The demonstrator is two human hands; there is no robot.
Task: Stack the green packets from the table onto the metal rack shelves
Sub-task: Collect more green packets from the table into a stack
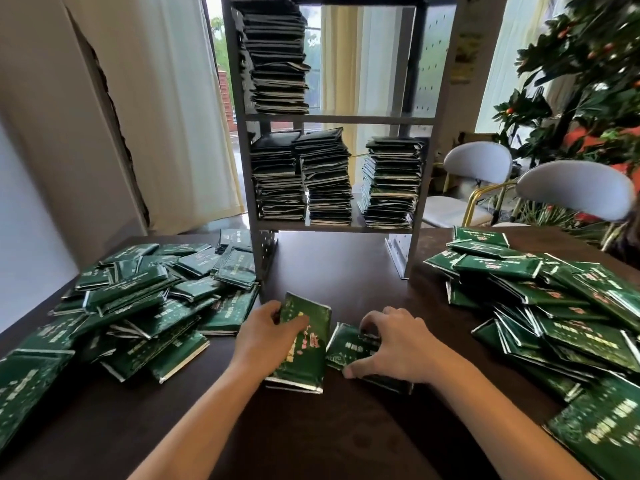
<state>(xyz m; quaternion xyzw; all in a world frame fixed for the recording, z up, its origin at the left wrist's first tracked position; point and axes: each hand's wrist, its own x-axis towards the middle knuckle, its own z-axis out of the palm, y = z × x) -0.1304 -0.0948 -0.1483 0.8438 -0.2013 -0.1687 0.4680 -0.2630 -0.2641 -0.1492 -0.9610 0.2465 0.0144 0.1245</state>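
My left hand [268,336] grips a small stack of green packets [306,344] at the table's centre front, thumb across the top packet. Beside it my right hand [398,344] curls over another green packet stack [349,348] lying flat, fingers at its far edge and thumb at its near edge. A big loose heap of green packets [138,306] spreads on the left, another heap [554,313] on the right. The grey metal rack [341,119] stands behind; its lower shelf holds three packet stacks [325,178], its upper shelf one tall stack [277,53].
The dark wooden table [339,271] carries everything. Two white chairs [575,188] stand at the back right beside a leafy plant with orange fruit [595,74]. Curtains [166,98] and a window lie behind the rack.
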